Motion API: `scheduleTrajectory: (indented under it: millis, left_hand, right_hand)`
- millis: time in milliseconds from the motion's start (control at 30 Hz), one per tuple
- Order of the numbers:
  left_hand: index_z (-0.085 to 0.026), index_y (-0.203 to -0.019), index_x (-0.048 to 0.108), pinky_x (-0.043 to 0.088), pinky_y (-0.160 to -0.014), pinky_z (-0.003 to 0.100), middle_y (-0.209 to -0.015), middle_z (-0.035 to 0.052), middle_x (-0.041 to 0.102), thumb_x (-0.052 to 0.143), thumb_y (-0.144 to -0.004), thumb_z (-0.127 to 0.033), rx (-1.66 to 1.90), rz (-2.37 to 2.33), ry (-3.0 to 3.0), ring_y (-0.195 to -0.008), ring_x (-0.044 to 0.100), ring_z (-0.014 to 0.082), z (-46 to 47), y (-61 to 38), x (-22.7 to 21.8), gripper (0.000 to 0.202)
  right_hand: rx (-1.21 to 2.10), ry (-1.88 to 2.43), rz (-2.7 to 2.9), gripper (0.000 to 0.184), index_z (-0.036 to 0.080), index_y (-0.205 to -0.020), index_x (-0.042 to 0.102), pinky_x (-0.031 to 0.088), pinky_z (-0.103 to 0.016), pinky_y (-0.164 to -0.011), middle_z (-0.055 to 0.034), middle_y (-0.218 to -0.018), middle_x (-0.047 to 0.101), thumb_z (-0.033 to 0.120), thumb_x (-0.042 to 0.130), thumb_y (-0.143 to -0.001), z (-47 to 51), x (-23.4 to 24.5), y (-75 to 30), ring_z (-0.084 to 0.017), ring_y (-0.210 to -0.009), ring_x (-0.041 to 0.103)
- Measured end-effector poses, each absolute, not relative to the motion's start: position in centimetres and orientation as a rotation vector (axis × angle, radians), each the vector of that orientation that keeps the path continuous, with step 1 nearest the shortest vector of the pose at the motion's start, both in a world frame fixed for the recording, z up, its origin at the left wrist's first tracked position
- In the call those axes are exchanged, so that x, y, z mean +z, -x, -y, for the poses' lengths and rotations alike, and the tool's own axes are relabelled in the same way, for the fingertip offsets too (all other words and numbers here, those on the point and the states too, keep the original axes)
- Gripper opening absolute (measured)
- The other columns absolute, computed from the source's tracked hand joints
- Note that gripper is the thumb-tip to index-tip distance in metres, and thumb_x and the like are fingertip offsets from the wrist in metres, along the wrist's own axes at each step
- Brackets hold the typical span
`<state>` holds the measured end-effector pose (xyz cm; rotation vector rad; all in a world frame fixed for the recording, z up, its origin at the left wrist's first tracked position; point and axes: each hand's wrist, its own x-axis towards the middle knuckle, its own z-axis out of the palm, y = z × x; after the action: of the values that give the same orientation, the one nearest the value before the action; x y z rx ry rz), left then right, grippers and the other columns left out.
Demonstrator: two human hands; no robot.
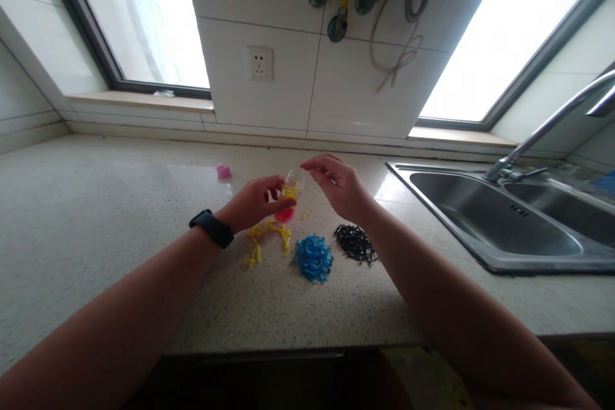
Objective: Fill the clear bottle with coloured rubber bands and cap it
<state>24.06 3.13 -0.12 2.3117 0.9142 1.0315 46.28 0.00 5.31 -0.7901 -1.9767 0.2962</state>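
My left hand (262,202) is wrapped round a small clear bottle (292,184), which stands open-mouthed and slightly tilted. Inside it yellow pieces lie above pink-red ones. Beside the bottle's mouth, a little to its right, my right hand (336,182) has thumb and fingertips pinched together; whatever they hold is too small to make out. Loose yellow bands (283,237) are scattered below my left hand. A pile of blue bands (313,257) lies in front of the bottle, and a pile of black bands (355,243) sits under my right forearm. A pink cap (223,171) rests farther left.
Everything lies on a speckled stone countertop (144,166). A steel double sink (480,218) with a faucet (542,134) is set in at the right. A tiled wall with a socket (260,64) and pipe valves (337,25) rises behind, between two windows.
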Motion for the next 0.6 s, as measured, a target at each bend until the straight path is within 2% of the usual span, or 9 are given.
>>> scheduleTrajectory:
  millis: [167, 333, 467, 600]
  left_hand:
    - [-0.018, -0.102, 0.066, 0.042, -0.060, 0.027, -0.081, 0.0033, 0.063, 0.068, -0.086, -0.049, 1.049, -0.934, -2.278, -0.067, 0.052, 0.0131, -3.4, -23.8, -0.1, 0.035]
    - [-0.018, -0.100, 0.065, 0.041, -0.059, 0.026, -0.079, 0.0026, 0.060, 0.068, -0.085, -0.049, 1.126, -1.036, -2.242, -0.065, 0.051, 0.0122, -4.3, -22.8, -0.2, 0.034]
    - [-0.018, -0.103, 0.064, 0.039, -0.056, 0.024, -0.078, 0.0016, 0.058, 0.067, -0.086, -0.049, 1.209, -1.100, -2.154, -0.061, 0.049, 0.0106, -5.5, -21.3, -0.6, 0.036]
    - [-0.016, -0.102, 0.065, 0.040, -0.059, 0.024, -0.080, 0.0029, 0.059, 0.065, -0.087, -0.049, 1.283, -1.150, -2.120, -0.065, 0.050, 0.0114, -6.5, -20.0, -1.0, 0.036]
  right_hand:
    - [0.333, 0.867, 1.971, 0.021, 0.018, -0.111, 0.064, 0.046, -0.029, -0.077, -0.0073, -0.110, 0.064, 0.024, 0.050, -0.097, -0.5, 4.7, -46.4, -0.014, -0.091, 0.057]
    - [0.379, 1.036, 2.039, 0.024, 0.017, -0.115, 0.062, 0.045, -0.027, -0.072, -0.0071, -0.104, 0.068, 0.024, 0.054, -0.093, -2.0, 3.3, -47.3, -0.013, -0.080, 0.057]
    - [0.376, 1.206, 2.408, 0.020, 0.015, -0.106, 0.068, 0.045, -0.029, -0.078, -0.0082, -0.102, 0.069, 0.020, 0.060, -0.088, -2.6, 2.4, -47.9, -0.015, -0.082, 0.060]
    - [0.333, 1.228, 2.720, 0.023, 0.015, -0.107, 0.072, 0.043, -0.030, -0.086, -0.0100, -0.104, 0.069, 0.019, 0.066, -0.086, -2.7, 1.9, -47.8, -0.018, -0.090, 0.061]
